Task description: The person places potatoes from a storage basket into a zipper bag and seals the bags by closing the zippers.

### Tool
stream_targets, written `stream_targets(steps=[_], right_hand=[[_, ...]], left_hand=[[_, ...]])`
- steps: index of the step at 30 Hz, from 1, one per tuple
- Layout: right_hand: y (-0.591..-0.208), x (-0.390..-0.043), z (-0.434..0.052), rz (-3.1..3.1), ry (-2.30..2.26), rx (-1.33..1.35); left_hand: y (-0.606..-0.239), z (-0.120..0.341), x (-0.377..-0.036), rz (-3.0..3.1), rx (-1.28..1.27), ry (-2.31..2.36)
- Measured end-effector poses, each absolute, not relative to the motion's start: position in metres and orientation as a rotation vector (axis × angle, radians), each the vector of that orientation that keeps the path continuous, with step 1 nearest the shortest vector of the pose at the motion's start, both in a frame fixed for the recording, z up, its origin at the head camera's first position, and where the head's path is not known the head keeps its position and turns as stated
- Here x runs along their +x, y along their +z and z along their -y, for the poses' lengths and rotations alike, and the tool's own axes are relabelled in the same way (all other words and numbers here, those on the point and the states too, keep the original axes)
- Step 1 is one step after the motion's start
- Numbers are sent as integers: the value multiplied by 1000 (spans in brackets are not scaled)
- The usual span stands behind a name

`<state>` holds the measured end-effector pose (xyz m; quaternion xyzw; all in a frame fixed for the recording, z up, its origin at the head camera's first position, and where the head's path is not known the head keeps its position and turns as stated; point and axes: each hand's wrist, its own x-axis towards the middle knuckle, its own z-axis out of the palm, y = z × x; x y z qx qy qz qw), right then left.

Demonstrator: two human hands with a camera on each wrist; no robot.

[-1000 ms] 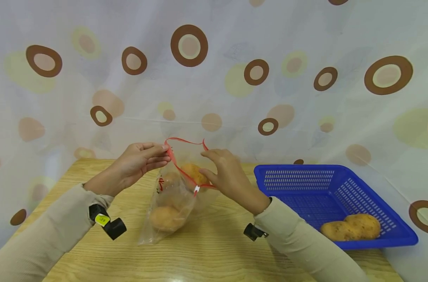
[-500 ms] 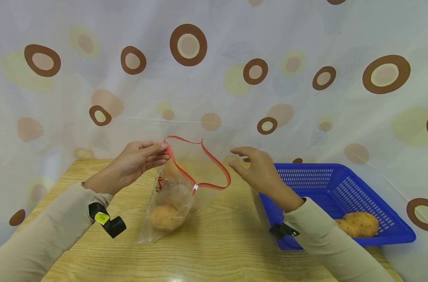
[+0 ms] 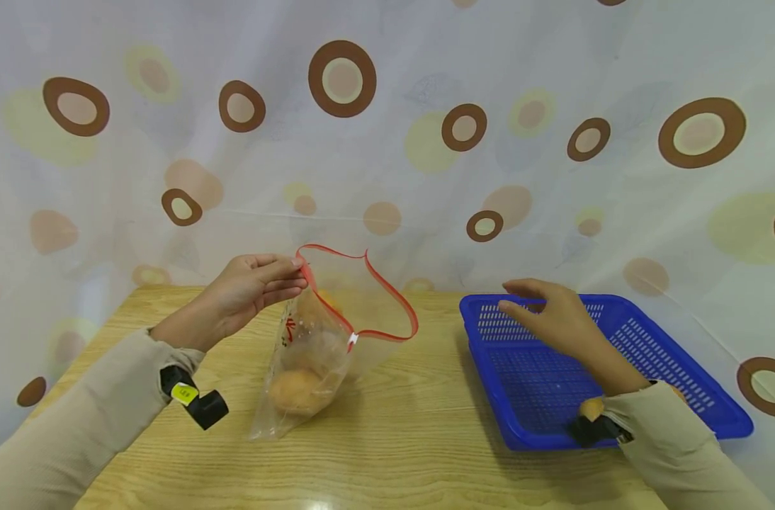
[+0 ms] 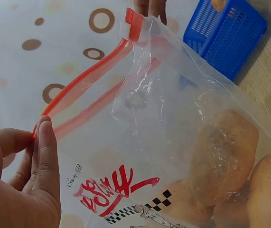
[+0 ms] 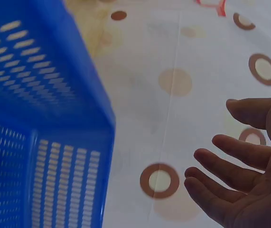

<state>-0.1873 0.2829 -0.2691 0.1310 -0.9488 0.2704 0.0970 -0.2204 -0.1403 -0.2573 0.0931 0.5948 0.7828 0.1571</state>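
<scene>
Two hands work apart in the head view: left of the blue basket [image 3: 491,386], the left hand [image 3: 253,287] pinches the clear bag [image 3: 317,347] holding the bagged potatoes [image 3: 300,392]; over the basket, the right hand [image 3: 553,315] is empty. The step looks like fetching another potato [image 3: 591,409], which calls for lowering into the basket. Half a second earlier, that hand was at the basket's left edge.

Left wrist view: fingers grip the bag's rim.

Right wrist view: fingers spread, holding nothing.

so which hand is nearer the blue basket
Right. The right hand appears over the blue basket in the head view; the left hand is off to its left, pinching the clear zip bag.
</scene>
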Motion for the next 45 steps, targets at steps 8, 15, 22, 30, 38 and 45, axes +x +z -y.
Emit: stream_targets(steps=[8, 15, 22, 30, 38, 45], right_hand=[[-280, -172, -327, 2932, 697, 305], [-299, -165, -363, 2995, 630, 395], [-320, -157, -395, 3102, 661, 409], [-337, -153, -427, 3275, 874, 460], [-343, -153, -441, 3377, 944, 573], [-339, -156, -446, 3433, 867, 672]], left_hand=[[-258, 142, -221, -1685, 257, 2250], [-259, 143, -221, -1686, 264, 2250], [-260, 144, -221, -1685, 258, 2249], [-260, 145, -220, -1685, 257, 2254], [-261, 143, -221, -1671, 260, 2259], [-262, 143, -222, -1671, 261, 2261]])
